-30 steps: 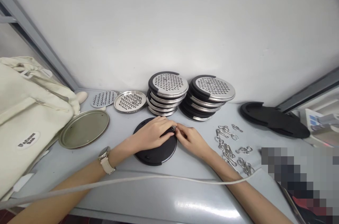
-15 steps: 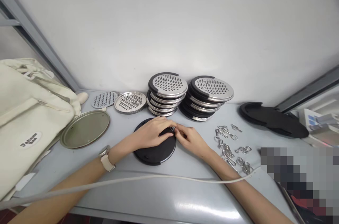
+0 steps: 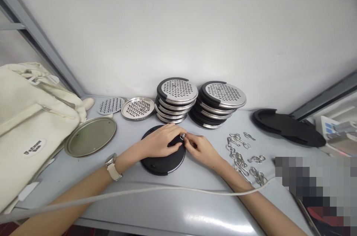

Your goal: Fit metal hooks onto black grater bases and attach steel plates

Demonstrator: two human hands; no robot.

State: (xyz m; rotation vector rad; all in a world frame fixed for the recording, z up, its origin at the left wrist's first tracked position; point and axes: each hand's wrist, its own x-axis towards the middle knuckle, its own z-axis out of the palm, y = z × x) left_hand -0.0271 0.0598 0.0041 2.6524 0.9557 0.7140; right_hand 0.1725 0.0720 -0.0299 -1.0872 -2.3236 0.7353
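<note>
A round black disc (image 3: 161,159) with a thin silver edge lies flat on the table. Across its top rests my left hand (image 3: 160,140), fingers stretched out and thumb apart from them. My right hand (image 3: 199,146) is closed in a pinch at the disc's right edge. Between its fingertips shows a small bent metal wire clip (image 3: 182,136), close to my left fingertips. The clip's lower part is hidden, so I cannot tell whether it is hooked to the disc. Loose metal wire clips (image 3: 239,159) lie scattered right of my right hand.
Behind the disc stand two stacks of round graters (image 3: 180,88) (image 3: 223,93). Loose grater plates (image 3: 138,107) and an olive round plate (image 3: 90,137) lie left, beside a cream bag (image 3: 25,117). Black holders (image 3: 287,126) lie right. A white cable (image 3: 156,188) crosses in front.
The wire clip shows a little more clearly between my fingertips. Both hands stay nearly where they were on the disc, and the view has shifted slightly.
</note>
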